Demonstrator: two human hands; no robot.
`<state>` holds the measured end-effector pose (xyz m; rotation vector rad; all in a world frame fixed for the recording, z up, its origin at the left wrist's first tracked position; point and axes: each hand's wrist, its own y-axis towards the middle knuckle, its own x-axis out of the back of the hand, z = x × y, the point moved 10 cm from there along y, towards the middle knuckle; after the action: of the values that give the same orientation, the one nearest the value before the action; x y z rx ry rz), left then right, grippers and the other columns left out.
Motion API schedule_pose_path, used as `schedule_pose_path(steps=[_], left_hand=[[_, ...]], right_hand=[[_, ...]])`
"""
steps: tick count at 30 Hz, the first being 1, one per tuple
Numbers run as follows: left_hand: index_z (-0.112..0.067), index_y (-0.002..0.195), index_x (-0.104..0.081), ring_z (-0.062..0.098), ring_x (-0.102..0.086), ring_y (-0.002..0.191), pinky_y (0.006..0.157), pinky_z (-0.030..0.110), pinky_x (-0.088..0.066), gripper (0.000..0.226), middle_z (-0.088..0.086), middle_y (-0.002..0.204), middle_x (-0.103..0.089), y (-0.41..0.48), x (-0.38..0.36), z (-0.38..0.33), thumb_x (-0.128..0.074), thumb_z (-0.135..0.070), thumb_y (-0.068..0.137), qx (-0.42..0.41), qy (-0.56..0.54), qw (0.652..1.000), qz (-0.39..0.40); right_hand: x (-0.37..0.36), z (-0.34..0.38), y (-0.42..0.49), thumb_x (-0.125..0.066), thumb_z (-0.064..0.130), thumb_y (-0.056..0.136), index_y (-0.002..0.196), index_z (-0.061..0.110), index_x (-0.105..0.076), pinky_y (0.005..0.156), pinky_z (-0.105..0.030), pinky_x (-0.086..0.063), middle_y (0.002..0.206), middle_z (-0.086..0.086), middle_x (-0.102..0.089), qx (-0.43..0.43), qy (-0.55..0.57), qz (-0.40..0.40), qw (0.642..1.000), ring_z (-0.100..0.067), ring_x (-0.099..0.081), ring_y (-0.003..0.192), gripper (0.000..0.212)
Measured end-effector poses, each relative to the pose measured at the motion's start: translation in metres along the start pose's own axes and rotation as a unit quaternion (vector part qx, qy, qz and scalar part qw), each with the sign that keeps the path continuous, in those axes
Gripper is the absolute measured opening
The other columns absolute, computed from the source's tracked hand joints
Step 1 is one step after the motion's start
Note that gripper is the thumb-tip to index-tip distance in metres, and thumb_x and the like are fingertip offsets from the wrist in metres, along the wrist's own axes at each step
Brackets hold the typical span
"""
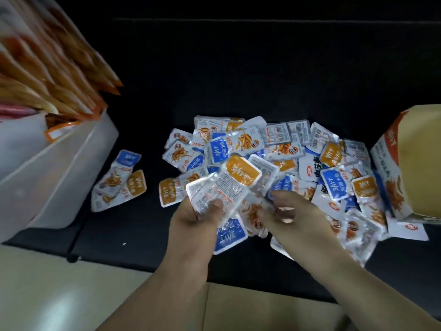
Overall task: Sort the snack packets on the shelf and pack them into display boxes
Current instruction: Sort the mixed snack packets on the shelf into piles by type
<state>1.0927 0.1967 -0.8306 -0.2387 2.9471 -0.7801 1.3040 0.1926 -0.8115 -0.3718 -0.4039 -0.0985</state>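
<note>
A heap of small silver snack packets point(281, 149) with blue or orange labels lies on the dark shelf point(214, 80). My left hand point(195, 216) grips a fanned stack of packets point(229, 185), an orange-labelled one on top, just above the heap's near edge. My right hand point(293, 213) hovers beside it over the heap, thumb and fingers curled round a packet with a snack picture point(253, 212). A blue-labelled packet point(230, 235) lies under both hands. Two stray packets point(119, 180) lie apart at the left.
A white display box point(55, 168) at the left holds several upright orange packets point(59, 75). A cardboard display box point(412, 163) with orange print lies at the right edge against the heap. A pale ledge point(71, 295) runs along the shelf's near edge.
</note>
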Motion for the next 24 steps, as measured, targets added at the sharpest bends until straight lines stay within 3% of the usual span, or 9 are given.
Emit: schedule_pose_path(steps=[4,6,8,10,12,15,18,20,24], left_hand=[[-0.031,0.127,-0.067,0.03,-0.076,0.105,0.095,0.059,-0.057,0.03,0.004,0.118,-0.078,0.008,0.011,-0.003,-0.063,-0.016,0.101,0.049,-0.129,0.99,0.038],[-0.029,0.129,-0.067,0.029,-0.076,0.105,0.087,0.052,-0.061,0.034,0.006,0.119,-0.077,0.005,0.009,-0.004,-0.06,-0.011,0.101,0.058,-0.173,0.981,0.067],[-0.029,0.13,-0.066,0.028,-0.077,0.102,0.085,0.051,-0.062,0.035,0.003,0.116,-0.078,0.001,0.009,0.004,-0.06,-0.01,0.101,0.066,-0.144,0.985,0.067],[-0.032,0.13,-0.063,0.029,-0.078,0.099,0.088,0.059,-0.06,0.035,0.002,0.114,-0.078,-0.002,0.012,0.016,-0.063,-0.012,0.101,0.073,-0.109,0.99,0.052],[-0.03,0.127,-0.064,0.031,-0.078,0.095,0.086,0.063,-0.06,0.034,0.004,0.111,-0.079,0.0,0.023,0.024,-0.066,-0.011,0.099,0.084,-0.111,0.99,0.018],[-0.026,0.119,-0.067,0.029,-0.079,0.089,0.084,0.06,-0.061,0.028,0.003,0.102,-0.081,0.008,0.052,0.025,-0.073,-0.012,0.095,0.083,-0.092,0.991,-0.045],[-0.03,0.116,-0.067,0.026,-0.079,0.088,0.083,0.062,-0.061,0.025,0.0,0.101,-0.081,0.011,0.069,0.02,-0.075,-0.02,0.095,0.053,-0.057,0.994,-0.073],[-0.031,0.116,-0.067,0.025,-0.079,0.089,0.082,0.062,-0.061,0.025,-0.001,0.102,-0.08,0.008,0.072,0.018,-0.075,-0.02,0.095,0.037,-0.039,0.995,-0.085],[-0.028,0.115,-0.069,0.023,-0.079,0.088,0.083,0.059,-0.062,0.024,-0.001,0.101,-0.08,0.007,0.073,0.024,-0.073,-0.015,0.096,0.043,-0.041,0.995,-0.084]], right_hand=[[-0.016,0.011,-0.001,-0.075,0.036,0.092,0.116,0.05,-0.055,0.064,-0.007,-0.047,0.102,0.032,-0.065,0.003,-0.01,0.022,1.0,0.019,-0.06,0.089,0.034],[-0.024,0.015,0.0,-0.071,0.028,0.096,0.118,0.043,-0.062,0.072,-0.02,-0.056,0.101,0.024,-0.071,-0.012,0.027,0.047,0.998,0.012,-0.066,0.085,0.029],[-0.033,0.024,0.002,-0.063,0.022,0.101,0.109,0.034,-0.071,0.078,-0.034,-0.059,0.091,0.004,-0.077,-0.015,0.045,0.063,0.997,-0.006,-0.071,0.08,0.017],[-0.045,0.038,0.001,-0.054,0.028,0.105,0.106,0.032,-0.071,0.067,-0.03,-0.049,0.088,-0.008,-0.074,0.015,0.005,0.092,0.996,-0.016,-0.063,0.069,0.017],[-0.053,0.046,0.003,-0.051,0.041,0.103,0.104,0.027,-0.07,0.066,-0.028,-0.047,0.091,-0.005,-0.073,0.029,-0.038,0.117,0.992,-0.015,-0.065,0.073,0.023],[-0.016,0.048,0.026,-0.057,0.045,0.099,0.115,0.03,-0.069,0.074,-0.027,-0.051,0.103,0.009,-0.07,0.059,-0.102,-0.023,0.993,-0.001,-0.066,0.093,0.025],[-0.001,0.029,0.055,-0.073,0.058,0.085,0.151,0.024,-0.042,0.103,-0.048,-0.05,0.143,-0.002,-0.042,0.024,-0.244,-0.077,0.966,-0.025,-0.046,0.135,0.08],[-0.006,0.024,0.065,-0.078,0.066,0.076,0.155,0.021,-0.035,0.11,-0.051,-0.043,0.146,-0.005,-0.034,0.004,-0.305,-0.084,0.948,-0.031,-0.034,0.138,0.1],[-0.009,0.026,0.07,-0.085,0.058,0.073,0.136,0.026,-0.048,0.102,-0.049,-0.044,0.133,-0.003,-0.047,0.021,-0.315,-0.122,0.941,-0.029,-0.041,0.126,0.079]])
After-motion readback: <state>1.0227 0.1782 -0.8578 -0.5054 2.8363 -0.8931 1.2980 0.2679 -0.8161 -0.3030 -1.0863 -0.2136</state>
